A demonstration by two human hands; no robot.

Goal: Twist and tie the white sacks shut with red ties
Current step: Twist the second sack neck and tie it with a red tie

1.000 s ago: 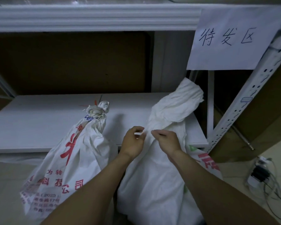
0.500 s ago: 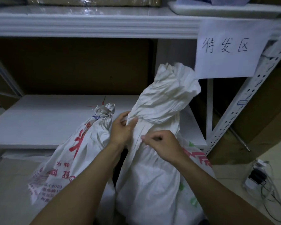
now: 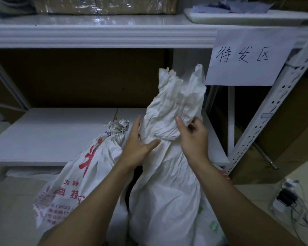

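Note:
A plain white sack (image 3: 167,192) stands on the floor in the middle, its crumpled open top (image 3: 180,96) bunched and pointing up. My left hand (image 3: 137,144) holds its narrowed neck from the left, thumb across the front. From the right, my right hand (image 3: 194,139) grips the bunched fabric just above the neck with curled fingers. No red tie shows in either hand. To the left leans a second white sack (image 3: 82,174) with red print; its neck (image 3: 118,127) is tied, and a thin red tie end (image 3: 115,115) sticks up.
A white lower shelf board (image 3: 52,137) lies behind the sacks, under an upper shelf (image 3: 96,32). A handwritten paper sign (image 3: 247,57) hangs at the right by a perforated white post (image 3: 274,112). Brown cardboard (image 3: 283,157) and a power strip with cables (image 3: 286,197) sit at the right.
The sack's top has been gathered and stood upright. Both hands moved up from the sack's front to its neck; the left went from pinching fabric to holding the neck.

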